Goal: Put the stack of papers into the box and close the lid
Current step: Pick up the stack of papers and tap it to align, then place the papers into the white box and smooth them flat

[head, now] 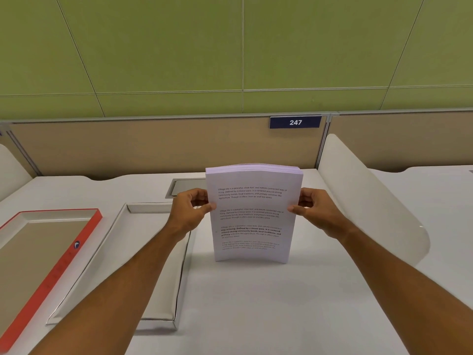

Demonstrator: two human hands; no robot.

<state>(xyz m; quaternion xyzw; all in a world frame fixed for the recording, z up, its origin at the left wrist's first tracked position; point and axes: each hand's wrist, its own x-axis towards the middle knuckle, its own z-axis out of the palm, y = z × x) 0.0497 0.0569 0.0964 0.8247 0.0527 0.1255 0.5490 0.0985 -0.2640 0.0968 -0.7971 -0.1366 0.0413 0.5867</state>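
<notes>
Two hands hold a stack of papers standing up on the tabletop.

The stack of papers [252,213] stands on its bottom edge on the white tabletop [281,303], with printed words facing the person. It bends a little in the middle. The left hand [190,210] grips the left edge of the stack, thumb in front. The right hand [311,208] grips the right edge the same way. The open white box [122,252] lies flat on the tabletop just to the left of the stack, under the left arm, with nothing in it. Its lid [48,265], with a red rim, lies upside down on the far left, beside the box. Behind the stack is a tan wall panel with a blue sign [295,122] that says 247. A white curved divider [371,198] stands on the right.
</notes>
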